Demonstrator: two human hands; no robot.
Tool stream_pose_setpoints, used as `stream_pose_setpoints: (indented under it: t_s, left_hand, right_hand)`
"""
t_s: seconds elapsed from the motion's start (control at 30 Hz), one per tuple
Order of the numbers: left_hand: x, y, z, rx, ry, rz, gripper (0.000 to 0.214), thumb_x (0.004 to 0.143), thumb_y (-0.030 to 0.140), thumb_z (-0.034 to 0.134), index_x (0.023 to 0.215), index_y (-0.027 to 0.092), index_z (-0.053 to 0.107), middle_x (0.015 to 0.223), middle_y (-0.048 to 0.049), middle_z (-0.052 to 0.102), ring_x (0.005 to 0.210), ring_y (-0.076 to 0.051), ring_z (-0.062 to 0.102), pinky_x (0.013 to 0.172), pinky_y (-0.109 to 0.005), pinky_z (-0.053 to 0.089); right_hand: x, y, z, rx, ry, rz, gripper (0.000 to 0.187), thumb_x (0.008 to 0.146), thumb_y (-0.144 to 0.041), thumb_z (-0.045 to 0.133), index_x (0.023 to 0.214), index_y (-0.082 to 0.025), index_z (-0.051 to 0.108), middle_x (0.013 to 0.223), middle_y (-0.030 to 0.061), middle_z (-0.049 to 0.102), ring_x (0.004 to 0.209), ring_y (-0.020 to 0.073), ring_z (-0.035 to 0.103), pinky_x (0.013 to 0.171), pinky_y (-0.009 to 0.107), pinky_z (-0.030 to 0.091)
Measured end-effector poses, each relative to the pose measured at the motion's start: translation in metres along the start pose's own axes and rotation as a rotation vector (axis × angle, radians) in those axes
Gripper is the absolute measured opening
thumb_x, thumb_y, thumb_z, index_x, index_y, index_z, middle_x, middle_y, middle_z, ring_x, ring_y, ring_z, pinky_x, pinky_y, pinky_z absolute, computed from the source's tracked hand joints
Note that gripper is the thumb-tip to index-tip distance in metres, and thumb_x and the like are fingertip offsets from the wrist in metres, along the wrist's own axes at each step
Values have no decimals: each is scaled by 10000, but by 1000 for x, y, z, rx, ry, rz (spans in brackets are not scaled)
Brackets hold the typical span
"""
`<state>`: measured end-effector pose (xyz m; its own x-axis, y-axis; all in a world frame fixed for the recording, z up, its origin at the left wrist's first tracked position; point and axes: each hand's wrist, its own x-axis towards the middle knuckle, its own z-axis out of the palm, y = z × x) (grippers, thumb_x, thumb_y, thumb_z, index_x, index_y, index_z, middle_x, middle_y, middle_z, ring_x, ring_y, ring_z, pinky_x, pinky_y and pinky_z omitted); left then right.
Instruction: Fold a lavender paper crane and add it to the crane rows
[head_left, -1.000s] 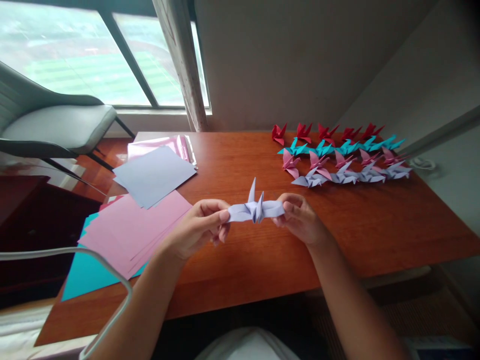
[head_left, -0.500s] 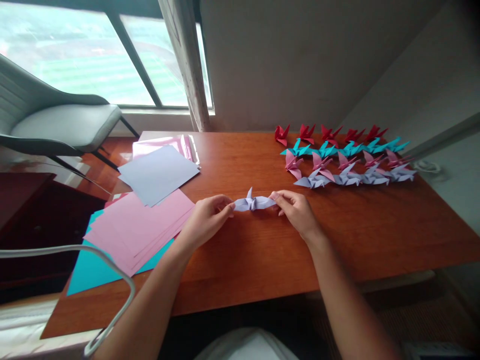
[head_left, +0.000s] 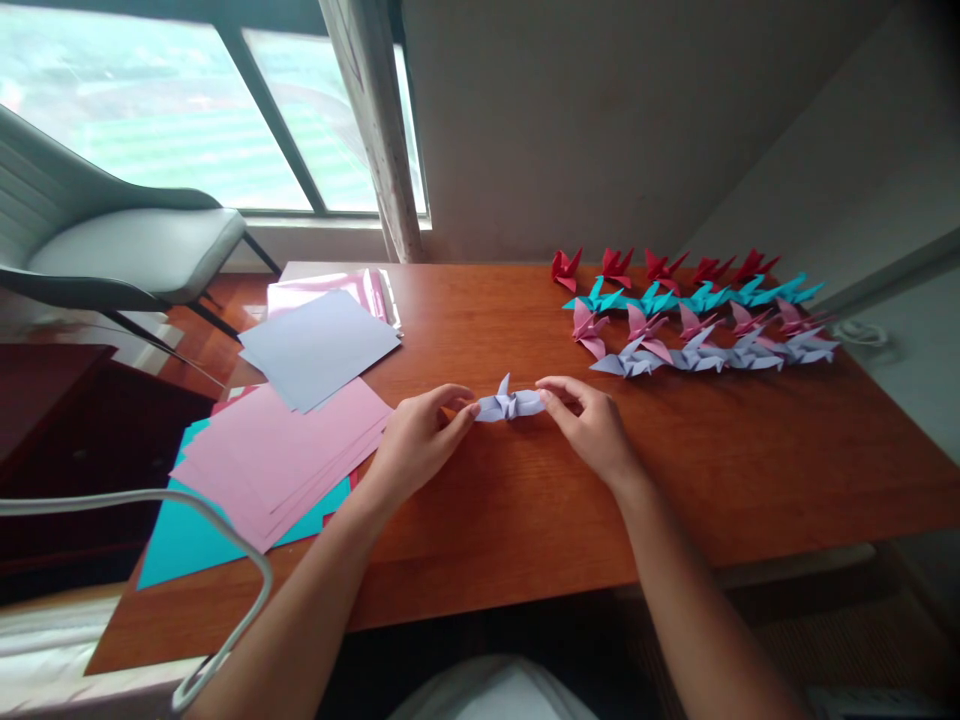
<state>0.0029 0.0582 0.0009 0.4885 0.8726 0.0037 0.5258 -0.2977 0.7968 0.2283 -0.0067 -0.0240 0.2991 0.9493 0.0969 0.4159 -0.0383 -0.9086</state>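
A lavender paper crane (head_left: 508, 404) is between my two hands, low over the middle of the table, its wings spread to either side and a point standing up. My left hand (head_left: 427, 430) pinches the tip of its left wing between thumb and fingers. On the other side, my right hand (head_left: 589, 420) has thumb and forefinger closed on the right wing's tip. Right of my hands, rows of finished cranes stand on the table: lavender cranes (head_left: 697, 352) nearest, then pink cranes (head_left: 649, 328), turquoise cranes (head_left: 705, 297) and red cranes (head_left: 664, 268) at the back.
On the left of the wooden table (head_left: 480, 540) lie lavender sheets (head_left: 322, 345), pink sheets (head_left: 277, 455) and turquoise sheets (head_left: 172, 545), with a pink plastic packet (head_left: 330, 290) behind. A white curved bar (head_left: 247, 550) crosses at lower left. A chair (head_left: 135, 245) stands by the window.
My fingers have shifted inward along the wings, and the hands are slightly closer together. The crane stays in nearly the same place.
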Motion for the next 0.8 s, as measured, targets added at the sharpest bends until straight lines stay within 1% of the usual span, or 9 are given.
stream_pose_setpoints:
  t_s: [0.07, 0.13, 0.23, 0.3, 0.43, 0.57, 0.67, 0.73, 0.8]
  left_hand:
    - [1, -1, 3, -83, -62, 9, 244, 897, 379, 624, 1020, 187, 713, 855, -35, 742, 670, -145, 615, 607, -236, 423]
    - [1, -1, 5, -219, -109, 2, 236, 881, 351, 650, 1017, 169, 716, 844, -47, 737, 705, -153, 625, 621, -233, 438]
    - [1, 1, 6, -463, -155, -40, 262, 855, 358, 695, 1017, 152, 709, 910, -71, 742, 774, -168, 653, 653, -233, 469]
    - [0, 4, 5, -607, -189, -76, 287, 830, 363, 732, 1024, 154, 706, 975, -78, 743, 827, -176, 669, 678, -231, 488]
    - [-2, 10, 3, -779, -211, -115, 294, 797, 327, 781, 1030, 158, 718, 1053, -77, 736, 939, -184, 674, 813, -248, 515]
    - [-2, 11, 2, -869, -181, -110, 279, 776, 278, 809, 1017, 158, 738, 1027, -67, 738, 898, -157, 670, 811, -232, 517]
    - [-3, 12, 4, -976, -192, -90, 246, 777, 230, 812, 1005, 166, 748, 960, -48, 740, 828, -123, 668, 779, -208, 517]
    - [-5, 14, 7, -1069, -217, -73, 221, 782, 203, 807, 994, 176, 753, 925, -35, 739, 793, -108, 666, 755, -198, 517]
    - [-6, 16, 10, -1155, -245, -62, 202, 780, 187, 807, 976, 185, 757, 909, -28, 738, 776, -102, 666, 735, -193, 518]
  right_hand:
    - [-1, -3, 3, 56, -54, 3, 225, 860, -337, 664, 1024, -197, 728, 1023, 80, 767, 925, 238, 722, 828, 359, 556]
    - [-2, -6, 5, 159, -85, 22, 204, 840, -319, 686, 1001, -200, 726, 984, 65, 767, 907, 223, 720, 815, 341, 558]
    - [-2, -11, 4, 298, -67, 58, 171, 817, -328, 717, 932, -203, 730, 927, 44, 761, 861, 198, 710, 772, 308, 553]
    - [-2, -13, 3, 356, -47, 85, 175, 806, -348, 735, 908, -204, 733, 894, 33, 754, 808, 176, 694, 710, 279, 537]
    - [-3, -15, 3, 422, -44, 126, 211, 794, -386, 762, 899, -205, 735, 837, 23, 738, 702, 137, 640, 583, 234, 470]
    - [-3, -15, 3, 516, -46, 165, 231, 780, -404, 789, 890, -207, 738, 803, 13, 722, 649, 107, 594, 540, 213, 425]
    - [-4, -17, 2, 738, -55, 239, 255, 727, -412, 838, 856, -225, 723, 734, -25, 681, 585, 78, 546, 504, 195, 400]
    - [-6, -18, 3, 906, -93, 293, 302, 681, -433, 869, 845, -243, 700, 640, -66, 613, 511, 61, 486, 473, 187, 388]
    - [-7, -19, 4, 1002, -149, 330, 352, 649, -468, 883, 839, -253, 680, 573, -93, 544, 451, 51, 413, 437, 181, 370]
